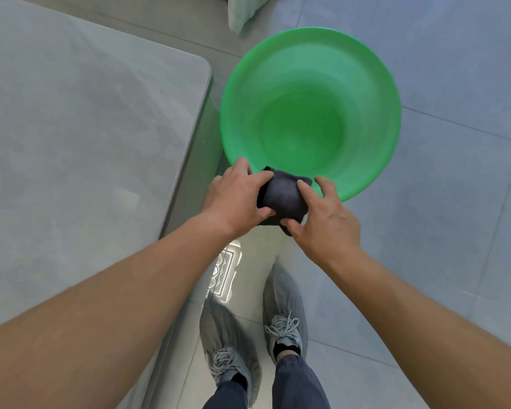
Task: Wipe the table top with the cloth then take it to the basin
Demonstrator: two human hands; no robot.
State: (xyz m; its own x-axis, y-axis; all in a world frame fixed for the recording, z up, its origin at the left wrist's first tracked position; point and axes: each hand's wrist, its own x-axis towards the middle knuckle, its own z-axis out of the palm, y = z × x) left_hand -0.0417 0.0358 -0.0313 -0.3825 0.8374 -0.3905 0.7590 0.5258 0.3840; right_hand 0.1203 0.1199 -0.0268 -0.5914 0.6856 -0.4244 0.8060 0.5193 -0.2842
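A dark grey cloth point(282, 194), bunched into a small bundle, is held between both hands above the near rim of a round green basin point(310, 113). My left hand point(236, 199) grips its left side and my right hand point(325, 214) grips its right and lower side. The basin stands on the tiled floor just right of the grey table top point(80, 137) and looks empty inside. The cloth's underside is hidden by my fingers.
The table's rounded corner point(204, 69) lies close to the basin's left rim. My two feet in grey shoes point(257, 335) stand on the floor below the hands. A pale green object point(242, 10) sits at the top edge. Grey floor tiles point(455, 202) spread to the right.
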